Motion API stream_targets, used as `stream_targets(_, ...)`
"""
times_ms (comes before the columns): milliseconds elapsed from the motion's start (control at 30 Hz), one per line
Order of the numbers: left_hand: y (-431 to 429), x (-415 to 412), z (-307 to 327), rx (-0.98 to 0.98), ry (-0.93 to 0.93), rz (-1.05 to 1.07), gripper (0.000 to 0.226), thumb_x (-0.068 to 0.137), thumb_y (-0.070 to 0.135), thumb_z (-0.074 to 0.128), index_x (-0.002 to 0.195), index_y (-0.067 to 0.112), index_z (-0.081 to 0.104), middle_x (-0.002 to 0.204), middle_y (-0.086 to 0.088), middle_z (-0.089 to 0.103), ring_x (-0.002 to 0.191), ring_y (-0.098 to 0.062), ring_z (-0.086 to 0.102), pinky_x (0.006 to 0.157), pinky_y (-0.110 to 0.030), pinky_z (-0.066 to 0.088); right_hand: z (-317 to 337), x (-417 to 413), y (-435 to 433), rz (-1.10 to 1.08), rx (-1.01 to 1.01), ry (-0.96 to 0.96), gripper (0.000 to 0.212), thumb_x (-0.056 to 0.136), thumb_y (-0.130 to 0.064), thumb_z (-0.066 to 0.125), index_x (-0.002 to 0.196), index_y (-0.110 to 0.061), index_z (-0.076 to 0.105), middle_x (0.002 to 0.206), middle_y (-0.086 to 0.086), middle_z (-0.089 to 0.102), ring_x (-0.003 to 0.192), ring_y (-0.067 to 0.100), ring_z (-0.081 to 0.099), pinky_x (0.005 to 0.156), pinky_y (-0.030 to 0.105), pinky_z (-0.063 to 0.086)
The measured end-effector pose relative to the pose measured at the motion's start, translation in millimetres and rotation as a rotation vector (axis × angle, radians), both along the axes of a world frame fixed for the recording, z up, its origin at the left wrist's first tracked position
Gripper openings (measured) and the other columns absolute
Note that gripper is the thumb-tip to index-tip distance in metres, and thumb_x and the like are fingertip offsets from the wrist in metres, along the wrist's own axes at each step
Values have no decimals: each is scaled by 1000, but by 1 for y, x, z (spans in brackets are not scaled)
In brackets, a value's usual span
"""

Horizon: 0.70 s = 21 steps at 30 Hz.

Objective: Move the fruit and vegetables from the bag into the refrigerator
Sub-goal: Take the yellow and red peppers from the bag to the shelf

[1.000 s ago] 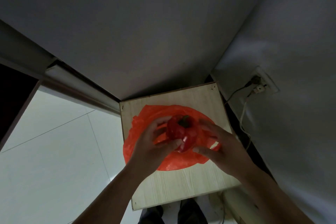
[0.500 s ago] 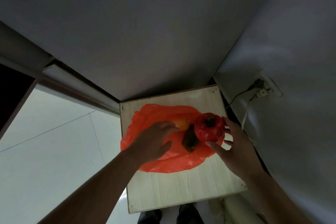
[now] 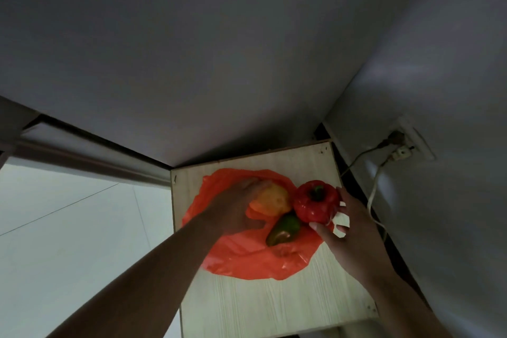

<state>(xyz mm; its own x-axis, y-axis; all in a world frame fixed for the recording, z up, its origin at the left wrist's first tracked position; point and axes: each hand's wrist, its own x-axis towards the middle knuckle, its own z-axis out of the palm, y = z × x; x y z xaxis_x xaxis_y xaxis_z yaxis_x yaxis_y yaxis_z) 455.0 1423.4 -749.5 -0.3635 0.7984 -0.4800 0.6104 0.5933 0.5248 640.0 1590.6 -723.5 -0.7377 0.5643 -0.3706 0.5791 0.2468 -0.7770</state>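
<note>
An orange-red plastic bag point(image 3: 247, 261) lies flattened on a small pale wooden table point(image 3: 263, 307). My right hand point(image 3: 345, 230) holds a red bell pepper point(image 3: 315, 204) over the bag's right edge. My left hand point(image 3: 233, 208) is curled around a yellow-orange pepper point(image 3: 273, 199) inside the bag. A green pepper point(image 3: 284, 229) rests on the bag between my hands, untouched. No refrigerator is clearly in view.
A grey wall point(image 3: 192, 49) rises behind the table and another one point(image 3: 439, 145) on the right carries a socket with a plug point(image 3: 397, 143) and a white cable point(image 3: 374, 200). Light tiled floor point(image 3: 68, 228) lies to the left, past a door threshold.
The red pepper passed from both hands into my right hand and moved right, off the bag's middle. My left hand reached into the bag and closed on the yellow-orange pepper.
</note>
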Motion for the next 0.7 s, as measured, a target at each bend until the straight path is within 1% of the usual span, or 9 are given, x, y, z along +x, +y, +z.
stream_targets(100,0,11,-4,39,47,57,80,77,43,69,142,31,25,147,4,32,133,-16,30,105,-25,26,-4,5,-1,-16,-41,-6,74,72,-32,76,129,-42,30,120,-12,46,104,-5,49,75,14,44)
stream_targets(167,0,18,-8,80,72,116,74,77,43,69,139,29,32,142,2,38,129,-18,37,102,-26,30,-6,8,-3,-19,-48,-14,75,72,-33,76,133,-37,32,123,-10,47,106,-2,49,78,16,44)
stream_targets(233,-1,22,-9,87,52,158,72,77,40,70,138,28,34,139,0,40,125,-20,40,98,-26,33,-6,11,-3,-27,-53,-13,76,72,-33,76,135,-32,34,126,-9,47,108,-3,48,77,15,44)
stream_targets(333,-5,25,3,121,18,203,71,77,33,71,138,27,35,139,-3,40,124,-21,42,97,-24,33,-1,13,-5,-34,-61,-12,76,72,-37,75,136,-33,34,127,-9,46,110,-2,48,78,15,45)
stream_targets(400,-14,26,23,150,4,252,68,79,34,70,137,27,36,140,-2,41,125,-20,41,98,-26,34,9,14,-7,-33,-46,-27,78,71,-40,75,137,-33,32,128,-10,46,112,4,49,85,23,48)
stream_targets(467,-26,29,49,147,-26,316,68,80,38,68,138,28,35,141,-1,40,126,-20,40,100,-30,36,24,17,-11,-42,-28,-35,80,71,-37,77,138,-32,33,128,-10,46,113,6,49,89,30,50)
stream_targets(567,-47,37,96,139,-65,414,72,79,46,66,140,31,31,139,0,41,124,-20,42,99,-36,42,60,22,-21,-77,1,-39,77,70,-33,78,135,-27,38,127,-8,49,109,8,51,85,33,53)
stream_targets(633,-61,44,130,132,-99,491,72,78,49,65,139,31,31,134,1,43,119,-19,45,95,-35,45,87,29,-30,-76,20,-46,77,69,-35,78,135,-26,40,127,-5,51,107,8,53,83,34,54)
stream_targets(700,-75,55,163,145,-153,555,71,76,51,66,137,33,34,129,1,47,115,-18,49,91,-35,48,113,37,-44,-68,34,-57,78,67,-41,77,134,-28,39,126,-7,51,107,6,53,82,36,55)
